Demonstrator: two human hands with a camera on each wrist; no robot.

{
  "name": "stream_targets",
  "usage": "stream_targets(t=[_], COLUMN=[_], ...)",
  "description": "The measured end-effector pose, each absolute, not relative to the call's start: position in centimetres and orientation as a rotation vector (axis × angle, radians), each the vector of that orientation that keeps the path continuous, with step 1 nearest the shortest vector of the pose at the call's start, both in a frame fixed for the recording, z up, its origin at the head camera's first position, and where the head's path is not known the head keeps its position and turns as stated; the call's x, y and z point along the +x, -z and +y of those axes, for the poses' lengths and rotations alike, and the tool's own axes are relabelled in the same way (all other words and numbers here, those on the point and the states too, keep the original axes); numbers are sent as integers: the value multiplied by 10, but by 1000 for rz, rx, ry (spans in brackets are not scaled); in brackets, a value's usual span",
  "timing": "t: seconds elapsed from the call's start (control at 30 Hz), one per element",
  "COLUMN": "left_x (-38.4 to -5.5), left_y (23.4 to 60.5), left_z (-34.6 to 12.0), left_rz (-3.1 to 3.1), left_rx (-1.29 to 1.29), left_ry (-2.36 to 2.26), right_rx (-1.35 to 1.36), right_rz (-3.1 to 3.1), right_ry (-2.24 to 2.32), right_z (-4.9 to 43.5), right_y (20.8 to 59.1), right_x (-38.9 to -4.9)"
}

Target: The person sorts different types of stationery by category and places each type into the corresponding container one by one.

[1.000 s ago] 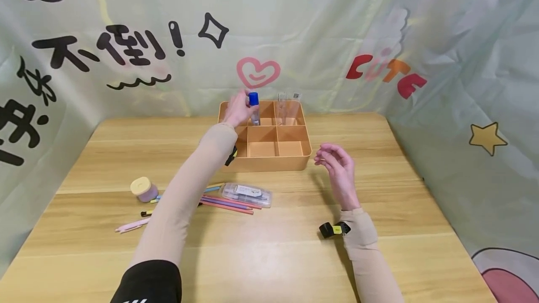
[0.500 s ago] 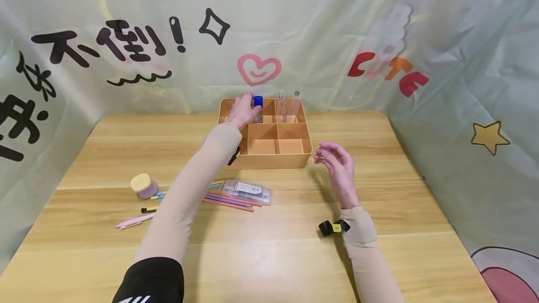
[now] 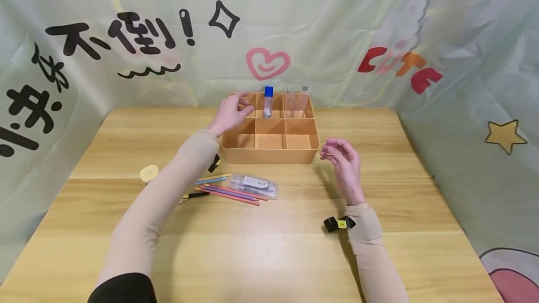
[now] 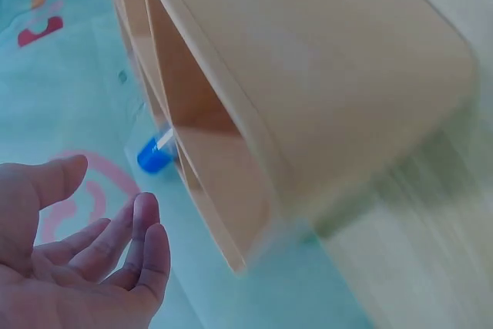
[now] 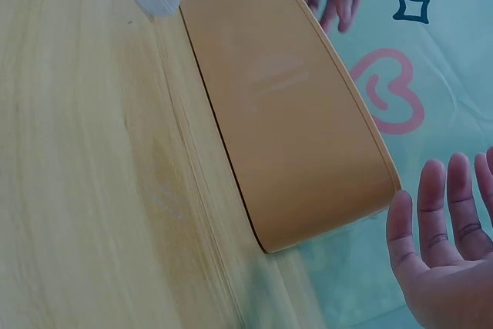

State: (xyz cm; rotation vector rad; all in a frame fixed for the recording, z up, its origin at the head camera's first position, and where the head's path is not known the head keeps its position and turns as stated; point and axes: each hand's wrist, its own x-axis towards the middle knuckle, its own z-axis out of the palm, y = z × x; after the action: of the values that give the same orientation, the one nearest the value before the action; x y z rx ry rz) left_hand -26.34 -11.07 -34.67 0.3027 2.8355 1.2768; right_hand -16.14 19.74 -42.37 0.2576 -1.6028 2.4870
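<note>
An orange organizer box (image 3: 269, 155) with several compartments stands at the back of the table. In its back middle compartment stands a clear tube with a blue cap (image 3: 268, 102), upright; its blue cap (image 4: 156, 153) also pokes above the rim in the left wrist view. My left hand (image 3: 230, 113) hovers over the back left compartment, fingers relaxed and holding nothing. Beside the box's front right corner, my right hand (image 3: 345, 169) is raised with loosely bent, empty fingers. A clear, colourless holder (image 3: 291, 102) sits in the back right compartment.
In front of the box lie a transparent case (image 3: 252, 186) with a white label, several coloured pencils (image 3: 231, 194) and a black-handled tool (image 3: 197, 195). A cream-lidded jar (image 3: 149, 173) stands left, partly hidden by my left forearm. A printed cloth (image 3: 328, 36) hangs behind the table.
The blue-capped tube was in my left hand and now stands by itself in the back middle compartment. My left hand has let go and drawn away leftward. The right hand stays where it was.
</note>
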Motion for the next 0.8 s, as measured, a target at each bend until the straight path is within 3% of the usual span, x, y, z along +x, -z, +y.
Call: stream_targets(t=[0.47, 0.8], left_x=[-220, -170], left_y=[340, 337], left_z=[-178, -224], left_rz=[2849, 2923], left_rx=[272, 276], left_ry=[-1470, -1543], right_rx=[328, 505], right_rz=[-1614, -1874], right_ry=[-2487, -2244], right_z=[196, 186], right_y=[420, 410], right_x=[-157, -151])
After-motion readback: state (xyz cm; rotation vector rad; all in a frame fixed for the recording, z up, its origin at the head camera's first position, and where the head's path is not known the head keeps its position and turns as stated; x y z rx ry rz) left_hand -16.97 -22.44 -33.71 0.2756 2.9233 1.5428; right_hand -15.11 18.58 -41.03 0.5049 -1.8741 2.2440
